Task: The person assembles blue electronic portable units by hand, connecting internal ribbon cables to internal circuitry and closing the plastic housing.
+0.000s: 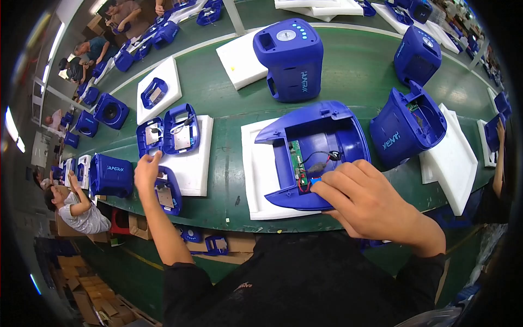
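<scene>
Over an open blue speaker housing [354,131] at the centre right, my right hand [370,199] is closed, pinching a small blue plug [315,181]. The plug sits at the lower end of a green circuit board [297,163], near red and black wires. A white foam pad [256,188] lies under the housing. To the left, my left hand [146,171] has its fingers drawn together beside a blue panel [150,137] with a board on it; whatever they hold is hidden. Another blue panel [175,204] lies beside my left wrist.
A closed blue speaker [297,65] stands behind the housing. To the right, an open-topped blue speaker [395,131] leans by a foam sheet [457,163]. A third panel [188,122] rests on foam. Another blue speaker [111,177] stands left; a co-worker [81,212] is beyond it.
</scene>
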Available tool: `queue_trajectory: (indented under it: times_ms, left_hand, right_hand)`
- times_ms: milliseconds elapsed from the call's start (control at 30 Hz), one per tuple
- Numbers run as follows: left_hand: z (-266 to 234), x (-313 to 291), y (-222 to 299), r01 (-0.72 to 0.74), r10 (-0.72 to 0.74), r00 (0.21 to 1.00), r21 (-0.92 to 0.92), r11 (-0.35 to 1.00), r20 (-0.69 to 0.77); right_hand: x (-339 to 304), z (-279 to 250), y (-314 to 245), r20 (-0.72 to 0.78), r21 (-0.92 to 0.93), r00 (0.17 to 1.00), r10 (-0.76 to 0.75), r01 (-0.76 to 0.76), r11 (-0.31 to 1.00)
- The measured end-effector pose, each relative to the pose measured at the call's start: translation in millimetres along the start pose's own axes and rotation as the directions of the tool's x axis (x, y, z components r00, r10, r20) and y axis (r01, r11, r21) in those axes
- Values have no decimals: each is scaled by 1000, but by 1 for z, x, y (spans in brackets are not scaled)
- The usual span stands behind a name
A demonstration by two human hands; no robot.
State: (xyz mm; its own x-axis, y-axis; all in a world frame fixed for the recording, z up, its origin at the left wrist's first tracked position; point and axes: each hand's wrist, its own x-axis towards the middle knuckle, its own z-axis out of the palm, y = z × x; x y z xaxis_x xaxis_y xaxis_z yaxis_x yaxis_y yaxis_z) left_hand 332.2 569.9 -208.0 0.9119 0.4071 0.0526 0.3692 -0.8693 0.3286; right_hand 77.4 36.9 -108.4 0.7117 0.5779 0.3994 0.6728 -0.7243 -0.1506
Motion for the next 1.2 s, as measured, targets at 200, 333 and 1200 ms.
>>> queue_trajectory:
  times_ms: [200, 333, 1200]
  left_hand:
    - [-30, -12, -81, 4, -19, 998, -239, 971, -61]
    - [-28, -26, -88, -14, 23, 999, -294, 956, 29]
    - [-84, -220, 97, -621, 967, 43, -751, 223, 251]
  right_hand:
    - [2, 0, 22, 129, 140, 991, 34, -52, 989]
    - [0, 2, 27, 133, 167, 990, 48, -70, 983]
    - [-6, 192, -52, 537, 811, 842, 54, -497, -309]
